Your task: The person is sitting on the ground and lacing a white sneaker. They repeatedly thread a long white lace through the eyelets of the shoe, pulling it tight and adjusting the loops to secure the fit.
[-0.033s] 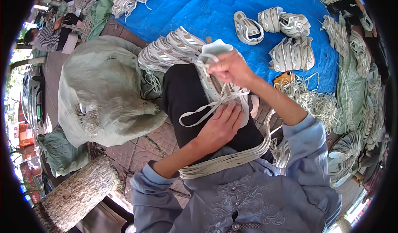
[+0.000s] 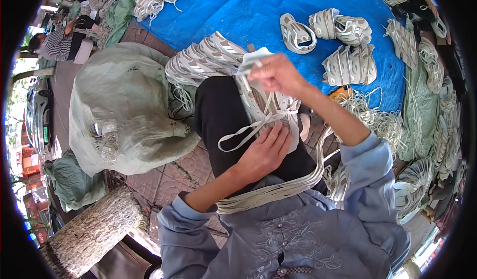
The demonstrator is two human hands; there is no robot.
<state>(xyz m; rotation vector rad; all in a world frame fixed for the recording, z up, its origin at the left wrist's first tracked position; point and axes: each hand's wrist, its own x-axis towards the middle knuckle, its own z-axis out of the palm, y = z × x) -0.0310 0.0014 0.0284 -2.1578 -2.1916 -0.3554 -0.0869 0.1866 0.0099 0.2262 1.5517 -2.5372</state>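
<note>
A white and beige shoe upper [image 2: 258,103] lies over my dark-trousered leg, its pale tongue [image 2: 257,55] sticking up at the far end. My left hand [image 2: 266,151] rests on its near end, fingers together, holding it against the leg. White shoelace [image 2: 233,139] runs across the upper and makes a loose loop to the left. My right hand [image 2: 278,75] is closed in a pinch beside the tongue, on what looks like shoelace; the fingertips are slightly blurred. A bundle of pale laces [image 2: 271,198] lies across my lap.
Stacked shoe uppers [image 2: 203,58] adjoin my knee; more uppers [image 2: 350,65] lie on a blue tarp [image 2: 238,11]. A bulging pale sack [image 2: 124,110] stands left, above a stone block [image 2: 97,229]. Tangled laces [image 2: 372,117] heap at right. Another person [image 2: 57,45] sits far left.
My right hand has shifted slightly and turned at the wrist near the tongue. The loose lace loop has moved a little to the right. My left hand stays about where it was.
</note>
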